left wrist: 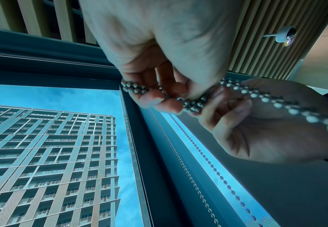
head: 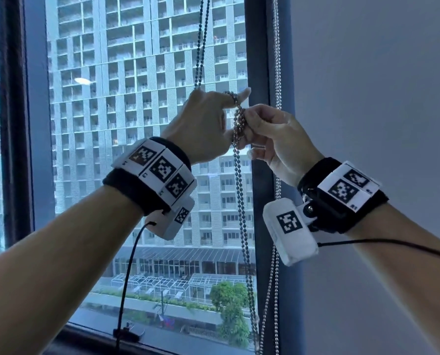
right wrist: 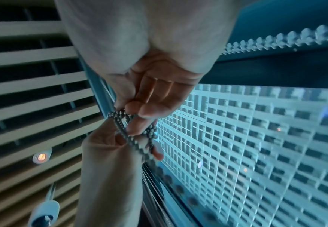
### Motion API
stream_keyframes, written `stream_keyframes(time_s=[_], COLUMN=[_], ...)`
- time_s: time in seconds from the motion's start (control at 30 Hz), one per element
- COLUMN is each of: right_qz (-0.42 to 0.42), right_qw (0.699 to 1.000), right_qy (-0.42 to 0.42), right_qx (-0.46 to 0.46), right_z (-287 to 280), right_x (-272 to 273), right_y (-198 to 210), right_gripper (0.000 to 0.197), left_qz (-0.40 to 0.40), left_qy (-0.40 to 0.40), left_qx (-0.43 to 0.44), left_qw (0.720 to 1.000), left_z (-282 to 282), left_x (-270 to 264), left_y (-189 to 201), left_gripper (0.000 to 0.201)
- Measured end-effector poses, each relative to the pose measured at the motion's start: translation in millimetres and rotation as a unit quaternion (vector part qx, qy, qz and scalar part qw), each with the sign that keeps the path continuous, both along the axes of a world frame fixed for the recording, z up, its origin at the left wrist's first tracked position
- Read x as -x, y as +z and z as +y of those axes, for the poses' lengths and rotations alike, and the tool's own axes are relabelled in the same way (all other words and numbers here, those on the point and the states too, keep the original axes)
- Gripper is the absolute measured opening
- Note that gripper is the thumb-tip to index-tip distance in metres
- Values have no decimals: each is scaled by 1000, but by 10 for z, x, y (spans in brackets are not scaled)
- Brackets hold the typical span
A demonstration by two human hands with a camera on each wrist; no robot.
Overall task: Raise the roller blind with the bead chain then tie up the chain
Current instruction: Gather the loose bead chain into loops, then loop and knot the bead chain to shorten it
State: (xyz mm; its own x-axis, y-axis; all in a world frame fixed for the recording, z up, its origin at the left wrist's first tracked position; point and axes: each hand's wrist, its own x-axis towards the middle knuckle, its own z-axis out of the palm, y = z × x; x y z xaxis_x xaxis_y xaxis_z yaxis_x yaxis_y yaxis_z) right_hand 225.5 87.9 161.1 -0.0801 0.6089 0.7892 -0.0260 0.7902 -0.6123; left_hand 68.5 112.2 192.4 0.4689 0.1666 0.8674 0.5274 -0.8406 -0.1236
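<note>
A metal bead chain (head: 201,44) hangs doubled in front of the window and its lower length (head: 242,201) drops toward the sill. My left hand (head: 208,121) pinches the bundled chain, with a loop of beads wound over its raised forefinger. My right hand (head: 270,134) pinches the same bundle (head: 239,124) from the right. The left wrist view shows the bunched chain (left wrist: 193,102) between the left fingertips and the right hand (left wrist: 266,122). In the right wrist view the chain (right wrist: 128,129) crosses between both hands. The blind itself is out of view.
A second bead chain (head: 277,60) hangs along the dark window frame (head: 257,47) at the right. The grey wall (head: 367,85) stands right of it. A dark sill (head: 91,336) runs below with a cable clip on it. A slatted ceiling with a small camera (left wrist: 286,34) is overhead.
</note>
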Motion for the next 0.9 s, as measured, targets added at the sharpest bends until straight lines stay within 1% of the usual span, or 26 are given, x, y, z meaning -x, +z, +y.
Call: stream_keyframes(time_s=[0.13, 0.23, 0.3, 0.33, 0.4, 0.5, 0.53, 0.57, 0.6, 0.63, 0.67, 0.7, 0.73, 0.8, 0.9], right_qz=[53, 33, 17, 29, 100, 206, 223, 228, 216, 186, 145, 103, 69, 39, 55], right_qw=[997, 996, 998, 998, 992, 972, 967, 966, 967, 970, 972, 974, 976, 977, 970], right_qy=[29, 46, 27, 13, -17, -40, -28, 4, 51, 104, 146, 169, 178, 187, 225], right_qx=[48, 68, 63, 62, 79, 109, 116, 120, 121, 119, 116, 111, 107, 95, 69], right_z=[20, -20, -38, -30, 18, 94, 109, 107, 92, 63, 36, 4, -30, -88, -174], right_x=[29, 37, 39, 44, 63, 77, 57, 32, 0, -33, -69, -103, -134, -173, -223], right_y=[10, 51, 75, 83, 90, 106, 107, 100, 79, 43, 5, -36, -68, -106, -21], right_gripper=[25, 33, 36, 37, 34, 17, 16, 16, 18, 19, 20, 22, 25, 28, 16], left_qz=[-13, -13, -14, -14, -12, -15, -14, -12, -12, -12, -12, -12, -11, -6, -5], left_qy=[11, 11, 7, 2, -11, -21, -20, -19, -16, -11, -4, 3, 9, 8, 2], left_qx=[-4, 5, -1, -9, -24, -32, -35, -37, -37, -37, -39, -40, -41, -35, -28], left_qw=[1000, 1000, 1000, 1000, 1000, 999, 999, 999, 999, 999, 999, 999, 999, 999, 1000], left_z=[-13, -11, -18, -23, -32, -32, -18, -5, 21, 46, 74, 92, 111, 130, 154], left_x=[3, 6, 10, 7, -8, -22, -17, -1, 25, 56, 85, 108, 120, 124, 118], left_y=[11, 0, -21, -24, -13, 1, -1, -4, -4, -3, 0, -3, -2, -10, -14], left_gripper=[68, 67, 67, 66, 65, 66, 67, 67, 66, 65, 65, 65, 65, 65, 65])
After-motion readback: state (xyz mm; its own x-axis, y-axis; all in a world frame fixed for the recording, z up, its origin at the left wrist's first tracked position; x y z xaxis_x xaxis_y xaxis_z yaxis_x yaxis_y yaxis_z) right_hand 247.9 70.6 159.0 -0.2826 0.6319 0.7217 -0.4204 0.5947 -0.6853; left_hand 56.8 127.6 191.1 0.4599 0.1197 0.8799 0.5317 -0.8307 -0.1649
